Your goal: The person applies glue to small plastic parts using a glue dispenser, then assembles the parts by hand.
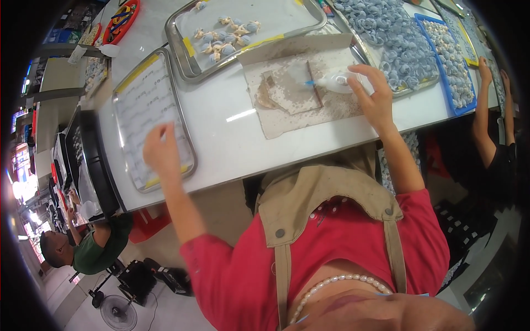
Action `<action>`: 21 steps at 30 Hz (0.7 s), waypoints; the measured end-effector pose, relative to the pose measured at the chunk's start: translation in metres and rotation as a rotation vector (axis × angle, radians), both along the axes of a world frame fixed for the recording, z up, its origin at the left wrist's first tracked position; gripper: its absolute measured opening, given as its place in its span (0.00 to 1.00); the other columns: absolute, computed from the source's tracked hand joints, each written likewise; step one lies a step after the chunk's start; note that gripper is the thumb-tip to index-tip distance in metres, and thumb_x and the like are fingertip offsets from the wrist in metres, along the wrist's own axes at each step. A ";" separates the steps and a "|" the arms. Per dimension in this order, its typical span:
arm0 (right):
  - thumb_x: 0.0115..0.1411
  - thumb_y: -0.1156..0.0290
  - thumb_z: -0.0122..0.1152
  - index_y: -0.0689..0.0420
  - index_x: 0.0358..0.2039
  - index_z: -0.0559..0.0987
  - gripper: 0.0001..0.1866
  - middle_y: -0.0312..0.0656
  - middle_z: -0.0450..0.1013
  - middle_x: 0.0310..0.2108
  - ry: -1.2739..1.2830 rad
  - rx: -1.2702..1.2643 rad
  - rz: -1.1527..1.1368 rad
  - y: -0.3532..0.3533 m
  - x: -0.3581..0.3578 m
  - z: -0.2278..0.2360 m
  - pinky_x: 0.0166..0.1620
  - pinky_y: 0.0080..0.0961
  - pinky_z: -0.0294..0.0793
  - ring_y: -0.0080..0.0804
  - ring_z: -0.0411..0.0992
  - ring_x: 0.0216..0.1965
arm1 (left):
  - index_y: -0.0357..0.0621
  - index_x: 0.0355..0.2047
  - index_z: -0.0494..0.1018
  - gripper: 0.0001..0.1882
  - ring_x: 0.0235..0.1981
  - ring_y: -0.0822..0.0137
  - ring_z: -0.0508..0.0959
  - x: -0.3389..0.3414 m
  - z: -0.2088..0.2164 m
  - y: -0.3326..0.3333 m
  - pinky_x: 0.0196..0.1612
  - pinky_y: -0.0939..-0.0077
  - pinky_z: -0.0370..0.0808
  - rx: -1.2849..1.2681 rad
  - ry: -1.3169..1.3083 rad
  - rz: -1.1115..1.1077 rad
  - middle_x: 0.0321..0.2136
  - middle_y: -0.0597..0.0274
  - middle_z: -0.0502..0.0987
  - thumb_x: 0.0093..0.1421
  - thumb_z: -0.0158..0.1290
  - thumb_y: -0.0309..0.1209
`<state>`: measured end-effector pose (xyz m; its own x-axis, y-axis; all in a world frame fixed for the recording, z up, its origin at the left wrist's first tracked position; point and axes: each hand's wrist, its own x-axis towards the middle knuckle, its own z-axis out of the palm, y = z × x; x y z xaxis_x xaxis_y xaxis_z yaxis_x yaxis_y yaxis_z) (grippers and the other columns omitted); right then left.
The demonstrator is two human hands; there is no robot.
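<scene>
My right hand [375, 99] holds a translucent squeeze bottle [337, 83] with a blue needle tip. It lies nearly level, tip pointing left, over a stained cardboard piece [276, 124] with dried brown residue. My left hand [161, 148] hovers at the right edge of the left metal tray [184, 121]. Its fingers are pinched together, and whatever they may hold is too small and blurred to make out. Rows of tiny dark parts [144, 102] line that tray. Behind it, a larger metal tray [190, 74] carries several small blue-and-cream pieces [226, 39].
At the right stand a tray heaped with grey-blue cup-shaped pieces [386, 38] and a blue tray [462, 107] of cream-and-blue pieces. A red basket [120, 22] with tools sits far left. A co-worker's arms [485, 110] reach in at the right; another person [83, 251] sits left.
</scene>
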<state>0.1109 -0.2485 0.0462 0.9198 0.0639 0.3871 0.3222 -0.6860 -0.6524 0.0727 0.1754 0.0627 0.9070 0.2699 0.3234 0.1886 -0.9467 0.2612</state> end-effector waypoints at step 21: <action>0.47 0.68 0.67 0.58 0.41 0.73 0.21 0.38 0.68 0.33 0.277 0.091 0.093 -0.001 -0.006 -0.010 0.34 0.17 0.66 0.24 0.66 0.31 | 0.33 0.40 0.70 0.11 0.34 0.73 0.76 0.093 0.009 -0.101 0.40 0.83 0.73 -1.367 -0.114 -0.371 0.35 0.62 0.74 0.56 0.52 0.23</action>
<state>0.1044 -0.2492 0.0366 0.9830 0.1295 0.1301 0.1820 -0.5964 -0.7818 0.1656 0.0745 0.0721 0.9802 0.1806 0.0805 -0.0944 0.0700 0.9931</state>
